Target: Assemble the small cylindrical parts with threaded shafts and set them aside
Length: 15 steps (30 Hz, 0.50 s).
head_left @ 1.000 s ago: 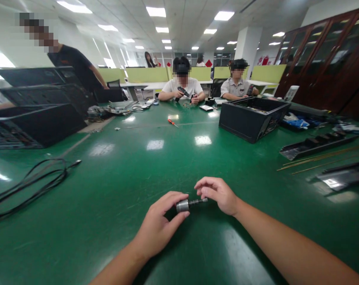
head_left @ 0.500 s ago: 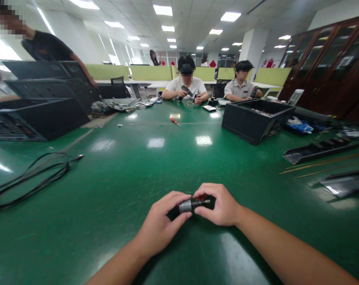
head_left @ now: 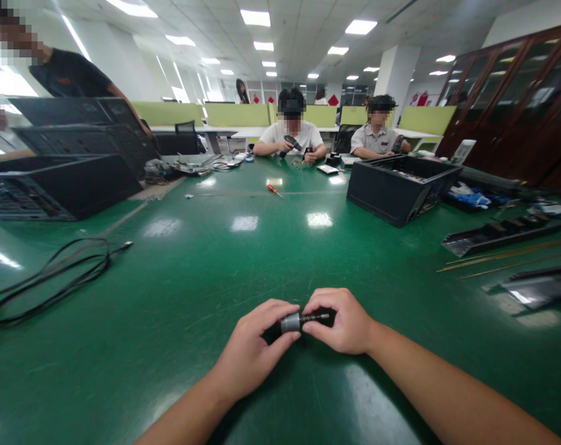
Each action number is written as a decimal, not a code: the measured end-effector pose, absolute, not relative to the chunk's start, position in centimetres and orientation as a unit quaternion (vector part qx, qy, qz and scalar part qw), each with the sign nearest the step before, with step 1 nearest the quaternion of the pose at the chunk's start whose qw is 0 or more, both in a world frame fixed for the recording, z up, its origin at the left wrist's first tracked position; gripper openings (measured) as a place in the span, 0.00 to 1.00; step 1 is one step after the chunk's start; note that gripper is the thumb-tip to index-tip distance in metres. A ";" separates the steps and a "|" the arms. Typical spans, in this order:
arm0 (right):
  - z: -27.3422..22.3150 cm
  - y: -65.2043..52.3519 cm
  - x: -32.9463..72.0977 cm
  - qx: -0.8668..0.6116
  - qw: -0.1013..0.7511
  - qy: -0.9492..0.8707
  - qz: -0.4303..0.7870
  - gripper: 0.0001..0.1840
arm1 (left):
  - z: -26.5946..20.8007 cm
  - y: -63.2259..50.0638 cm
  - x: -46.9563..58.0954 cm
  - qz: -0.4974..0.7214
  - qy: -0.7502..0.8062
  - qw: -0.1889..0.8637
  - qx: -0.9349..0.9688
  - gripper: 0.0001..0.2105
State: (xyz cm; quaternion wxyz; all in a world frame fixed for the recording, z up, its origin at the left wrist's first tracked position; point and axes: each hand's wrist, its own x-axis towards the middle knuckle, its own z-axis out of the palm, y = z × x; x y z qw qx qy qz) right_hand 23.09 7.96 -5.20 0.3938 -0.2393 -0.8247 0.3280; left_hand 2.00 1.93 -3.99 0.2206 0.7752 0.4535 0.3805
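Part (head_left: pixel 290 323) was lower middle of view, right in front of the wearer. Couldn't tell whether it was on the worktop (head_left: pixel 206 278) or just above. Left hand (head_left: pixel 250 352) had its fingers closed round the fat end, forefinger on the far side, thumb on the near, gap only as wide as the body. Right hand (head_left: pixel 347 321) had its fingers in a loose C at the root of the shaft (head_left: pixel 321 316), tips just beside the left ones. Couldn't tell if they pinched it or merely ringed it.

Risks, my read: the body looked smooth and round, held near the tips, so a hard twist could have spun it in the left grip. A sideways push could have cocked the thin shaft. Coils on it looked like a spring; if loaded, a sudden release might have kicked the part loose. Once dropped, it would likely have rolled on that glossy surface. Tips that close could also have nipped skin.

Room: neighbours all well apart. Cable (head_left: pixel 126 246) off left, screwdriver (head_left: pixel 274 190) far ahead, case (head_left: pixel 377 193) ahead and right, rods (head_left: pixel 493 254) far right. So either hand had space to pull outward along the shaft line. Near edge was out of frame; couldn't judge the drop toward the wearer.
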 end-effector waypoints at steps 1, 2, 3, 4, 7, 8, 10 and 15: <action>-5.2 8.0 23.1 -0.241 0.394 -0.824 0.329 0.04 | -4.0 2.0 2.0 0.380 0.454 0.218 0.776 0.14; -5.2 8.0 23.1 -0.242 0.394 -0.823 0.330 0.04 | -3.9 2.0 2.0 0.380 0.454 0.217 0.776 0.14; -5.2 8.0 23.1 -0.242 0.394 -0.823 0.330 0.04 | -3.9 2.0 2.0 0.379 0.455 0.216 0.776 0.14; -5.1 8.0 23.1 -0.241 0.395 -0.823 0.331 0.04 | -3.9 2.0 2.0 0.378 0.456 0.215 0.777 0.14; -5.1 8.0 23.1 -0.241 0.395 -0.823 0.330 0.03 | -3.9 2.0 2.0 0.380 0.455 0.212 0.777 0.14; -5.1 8.0 23.1 -0.240 0.395 -0.823 0.330 0.03 | -3.9 2.0 2.0 0.380 0.454 0.209 0.778 0.14; -5.1 8.0 23.1 -0.239 0.395 -0.824 0.328 0.03 | -3.9 2.0 2.0 0.382 0.453 0.204 0.780 0.14; -5.1 8.0 23.2 -0.239 0.391 -0.828 0.323 0.03 | -4.0 1.9 1.9 0.382 0.451 0.198 0.782 0.14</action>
